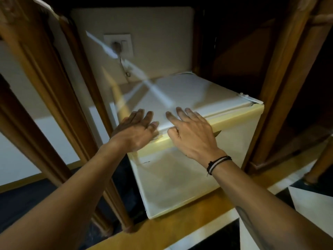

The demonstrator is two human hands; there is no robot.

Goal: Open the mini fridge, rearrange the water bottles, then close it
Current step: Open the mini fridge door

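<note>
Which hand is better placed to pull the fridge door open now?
Left, probably. The left hand sits at the door's free corner; the hinge is on the far right, beyond the right hand.

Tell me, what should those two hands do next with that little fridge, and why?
Probably curl the fingers over the door's top edge and pull it open. The mini fridge is shut, no bottles show, and both the left hand and the right hand lie flat and open at the top front edge.

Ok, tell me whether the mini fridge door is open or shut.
Shut: the mini fridge door sits flush against the body, no gap, no interior showing.
</note>
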